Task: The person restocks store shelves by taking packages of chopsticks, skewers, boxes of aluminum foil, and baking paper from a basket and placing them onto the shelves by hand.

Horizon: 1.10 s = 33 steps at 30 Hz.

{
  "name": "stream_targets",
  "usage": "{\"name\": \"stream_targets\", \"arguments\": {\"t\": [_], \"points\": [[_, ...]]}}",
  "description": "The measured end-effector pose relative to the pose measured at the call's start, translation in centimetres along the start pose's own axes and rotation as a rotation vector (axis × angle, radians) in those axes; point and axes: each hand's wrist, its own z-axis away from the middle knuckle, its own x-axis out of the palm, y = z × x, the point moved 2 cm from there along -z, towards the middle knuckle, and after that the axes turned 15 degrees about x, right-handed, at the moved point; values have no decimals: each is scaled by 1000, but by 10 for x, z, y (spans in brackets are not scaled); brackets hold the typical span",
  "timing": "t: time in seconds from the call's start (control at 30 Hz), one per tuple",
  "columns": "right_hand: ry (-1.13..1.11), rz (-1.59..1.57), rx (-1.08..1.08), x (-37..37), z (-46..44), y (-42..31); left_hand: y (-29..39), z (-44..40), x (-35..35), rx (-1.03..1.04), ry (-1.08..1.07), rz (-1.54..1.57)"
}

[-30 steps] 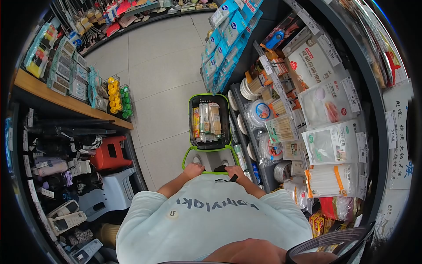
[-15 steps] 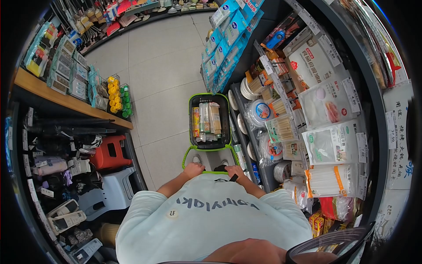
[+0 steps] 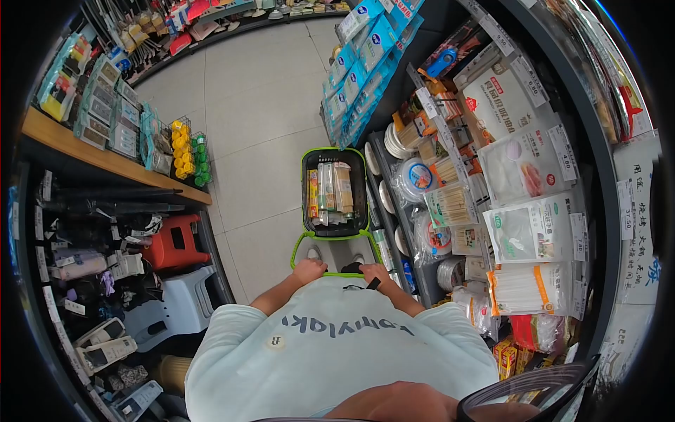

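- Left hand (image 3: 310,271): closed on the left end of a bright-green frame-shaped handle (image 3: 344,275); undersides of the fingers hidden.
- Right hand (image 3: 375,273): closed on the right end of the same handle; black band (image 3: 373,283) at the wrist.
- Black, open-topped rectangular basket (image 3: 361,186), green-rimmed: directly ahead of both hands, joined to the handle; whether it stands on wheels cannot be told.
- Contents: slim yellow-and-red box (image 3: 313,191) along the left wall; white-and-clear flat packets (image 3: 327,188) at the middle; long tan packet (image 3: 344,186) towards the right wall. Load sits below the rim, by appearance.
- Grip, as judged: the two hands level and evenly loaded serve best, so that the basket points straight and does not swing.
- Clearance, right: dark shelving with stacked white round discs (image 3: 399,143) just beside the basket; hanging blue-and-white packets (image 3: 365,67) ahead and slightly right. Chief snag risk, as judged.
- Clearance, left: bare grey tiled floor (image 3: 256,176), the roomier side; red plastic stool (image 3: 157,254) and pale-blue plastic stool (image 3: 176,309) well apart. Any steering is better biased this way.
- Pale shoes (image 3: 313,252): close behind the basket; short paces advisable, lest toes strike its rear wall.
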Motion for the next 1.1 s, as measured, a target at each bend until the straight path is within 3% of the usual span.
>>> {"name": "stream_targets", "arguments": {"t": [0.13, 0.23, 0.3, 0.37, 0.43, 0.5, 0.57, 0.63, 0.83, 1.1], "points": [[4, -2, 6, 3, 0, 2, 0, -1, -2, 7, 7, -4], [-29, 1, 16, -7, 5, 7, -1, -12, -12, -41, -158, 101], [-137, 33, 59, -21, 10, 9, -1, -19, -41, -99, -139, 462], [-173, 51, 79, -38, 15, 11, -1, -43, -103, -100, 135, 551], [-219, 57, 94, -39, 20, 12, 16, -77, -210, -126, 462, 744], [-190, 23, 85, -35, 21, 15, 52, -93, -325, 97, 820, 785], [-198, 25, 82, -28, 19, 16, 94, -88, -404, 545, 1150, 948], [-240, 99, 89, -32, 16, 13, 133, -85, -469, 915, 1377, 861], [-247, 69, 111, -41, 16, 5, 175, -62, -486, 807, 1479, 939], [-226, 80, 138, -41, 17, 9, 190, -51, -479, 864, 1517, 1052]]}}
